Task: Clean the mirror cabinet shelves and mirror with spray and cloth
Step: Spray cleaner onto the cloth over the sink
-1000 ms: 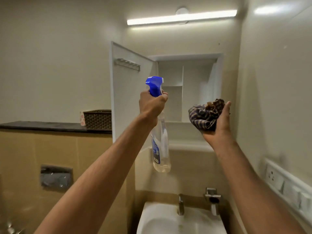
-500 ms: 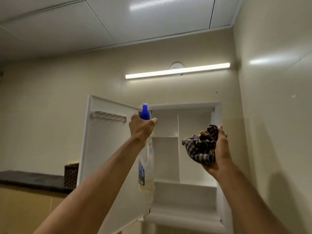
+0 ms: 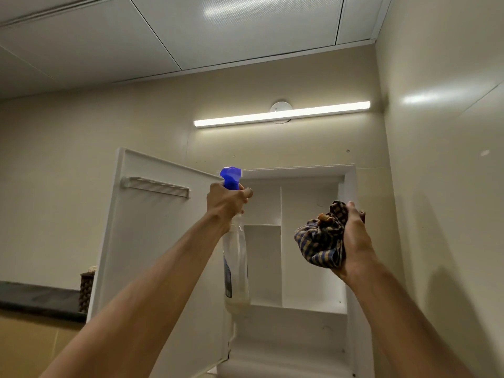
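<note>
The white mirror cabinet (image 3: 311,241) stands open on the wall, its bare shelves and a vertical divider in view. Its door (image 3: 152,241) swings out to the left, showing the white inner side with a small rail; the mirror face is hidden. My left hand (image 3: 226,203) grips the neck of a clear spray bottle (image 3: 236,268) with a blue trigger head, held up in front of the cabinet's upper left compartment. My right hand (image 3: 354,241) holds a bunched checked cloth (image 3: 321,241) in front of the right compartment.
A lit tube light (image 3: 281,114) hangs on the wall above the cabinet. The side wall (image 3: 441,214) runs close on the right. A dark ledge (image 3: 38,298) with a woven basket (image 3: 86,290) sits at lower left, beside the open door.
My view has tilted upward from the sink to the ceiling. Both hands stay raised before the cabinet, the bottle lifted toward the top shelf.
</note>
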`<state>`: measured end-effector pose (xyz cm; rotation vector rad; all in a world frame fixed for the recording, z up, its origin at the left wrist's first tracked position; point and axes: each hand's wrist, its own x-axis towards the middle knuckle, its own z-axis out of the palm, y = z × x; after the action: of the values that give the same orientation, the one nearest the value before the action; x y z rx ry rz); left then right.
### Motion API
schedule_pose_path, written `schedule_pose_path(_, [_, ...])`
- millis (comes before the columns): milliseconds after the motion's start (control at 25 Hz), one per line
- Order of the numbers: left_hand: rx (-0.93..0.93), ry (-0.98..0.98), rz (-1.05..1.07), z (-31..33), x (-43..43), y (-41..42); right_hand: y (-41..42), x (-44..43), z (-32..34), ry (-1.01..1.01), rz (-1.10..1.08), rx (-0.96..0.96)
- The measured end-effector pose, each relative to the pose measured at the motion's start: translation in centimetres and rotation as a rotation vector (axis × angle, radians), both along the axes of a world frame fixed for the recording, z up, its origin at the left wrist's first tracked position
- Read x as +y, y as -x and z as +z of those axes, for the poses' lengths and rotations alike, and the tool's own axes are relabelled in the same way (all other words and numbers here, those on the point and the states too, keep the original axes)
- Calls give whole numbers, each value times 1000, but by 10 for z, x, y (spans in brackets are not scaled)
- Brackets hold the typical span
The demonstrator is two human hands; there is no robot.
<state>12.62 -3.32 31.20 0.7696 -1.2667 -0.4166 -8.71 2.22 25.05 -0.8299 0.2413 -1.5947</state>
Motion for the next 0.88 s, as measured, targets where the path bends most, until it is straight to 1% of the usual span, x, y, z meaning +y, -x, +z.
schedule_pose_path(80, [-39,-29,-58,-2,-1,10,7,-8,0,11,-104,-3])
schedule_pose_path(240, [-102,1,-39,1,4,43,14,-3,0,24,-138,8])
schedule_pose_path(320, [-116,27,-68,5,5,56,16,2,-1,40,-233,22])
schedule_pose_path(400, [-154,9,-114,6,5,70,21,3,-2,50,-318,33])
schedule_pose_path(480, [-173,-20,-118,6,10,86,26,4,-3,52,-355,52])
schedule_pose_path(560, [-219,-5,-104,4,17,101,32,6,-5,52,-425,87])
schedule_pose_path(640, [-254,17,-163,3,19,112,37,7,-8,32,-488,125])
schedule_pose_path(760, [-266,-58,-282,-7,19,127,43,9,-13,18,-527,128])
schedule_pose_path(840, [-248,-96,-287,-15,23,140,46,8,-15,4,-546,127])
schedule_pose_path(880, [-251,-84,-269,-19,22,145,47,9,-17,2,-556,128])
